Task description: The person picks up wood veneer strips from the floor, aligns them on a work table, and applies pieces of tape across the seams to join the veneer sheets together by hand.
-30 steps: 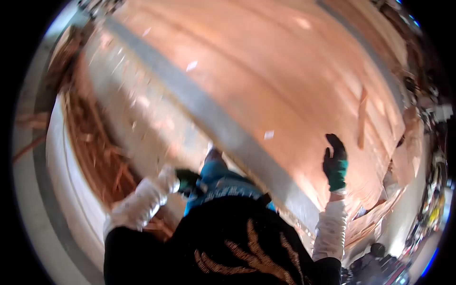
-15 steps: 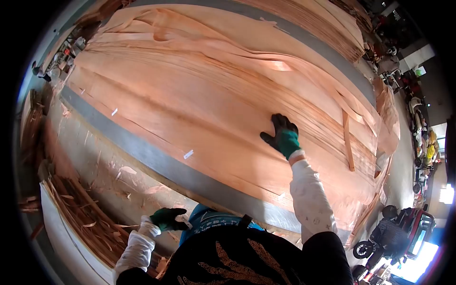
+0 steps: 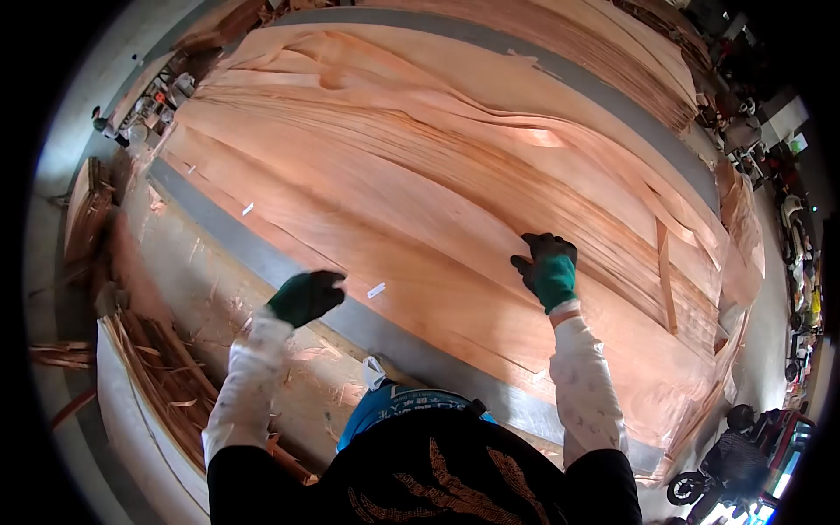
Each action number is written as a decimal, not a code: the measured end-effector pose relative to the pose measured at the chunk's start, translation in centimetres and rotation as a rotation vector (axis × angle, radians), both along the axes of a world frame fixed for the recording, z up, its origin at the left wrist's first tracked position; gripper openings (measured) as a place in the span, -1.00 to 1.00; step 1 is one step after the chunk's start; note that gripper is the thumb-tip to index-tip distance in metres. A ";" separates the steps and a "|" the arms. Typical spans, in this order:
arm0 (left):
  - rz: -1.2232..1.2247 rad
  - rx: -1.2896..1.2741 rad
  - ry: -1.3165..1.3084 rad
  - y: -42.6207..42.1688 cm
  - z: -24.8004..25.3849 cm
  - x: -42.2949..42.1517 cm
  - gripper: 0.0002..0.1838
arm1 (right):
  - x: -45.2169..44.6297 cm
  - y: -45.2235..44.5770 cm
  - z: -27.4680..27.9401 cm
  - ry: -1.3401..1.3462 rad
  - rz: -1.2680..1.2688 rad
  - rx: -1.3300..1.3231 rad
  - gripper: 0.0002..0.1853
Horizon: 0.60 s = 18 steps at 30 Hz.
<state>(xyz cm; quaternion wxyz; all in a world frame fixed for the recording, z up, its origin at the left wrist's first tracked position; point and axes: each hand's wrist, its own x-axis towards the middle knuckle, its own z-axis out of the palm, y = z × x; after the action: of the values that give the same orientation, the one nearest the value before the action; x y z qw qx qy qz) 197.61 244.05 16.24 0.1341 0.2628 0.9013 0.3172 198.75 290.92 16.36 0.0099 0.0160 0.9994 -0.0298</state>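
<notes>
A wide sheet of reddish-brown wood veneer [image 3: 420, 254] lies over the table, with several folded, wavy layers behind it. My right hand [image 3: 549, 269], in a green glove with dark fingers, rests on the veneer by a raised ridge, thumb apart and fingers slightly bent. Over the near table edge hovers my left hand [image 3: 306, 297], gloved alike, its fingers drawn together; anything between them is too small to make out. White strips [image 3: 376, 290] lie on the sheet near that hand. A white piece [image 3: 374, 372] hangs at the top of the blue apron [image 3: 398, 407].
The grey table edge [image 3: 359, 325] runs along the near side. Left of me stands a pale-walled bin [image 3: 131, 394] holding veneer scraps [image 3: 175, 376]. Another veneer stack [image 3: 604, 52] lies at the back. A person [image 3: 103, 122] is far left; a motorbike [image 3: 713, 468] stands right.
My left hand has risen from the apron to the near table edge. My right hand's fingers have gone from spread to bent, and the veneer around it has shifted. The view has moved slightly.
</notes>
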 end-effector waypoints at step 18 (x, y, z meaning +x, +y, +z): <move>-0.422 -0.887 0.053 10.9 -5.7 -4.3 -0.31 | 17.2 -4.8 -4.8 0.002 0.254 -0.521 -0.61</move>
<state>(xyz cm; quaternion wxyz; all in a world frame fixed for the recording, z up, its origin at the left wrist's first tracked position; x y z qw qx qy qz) 193.30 255.00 10.55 0.2715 0.3651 0.8798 -0.1378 215.95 286.12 11.52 0.0165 -0.1127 0.9520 -0.2841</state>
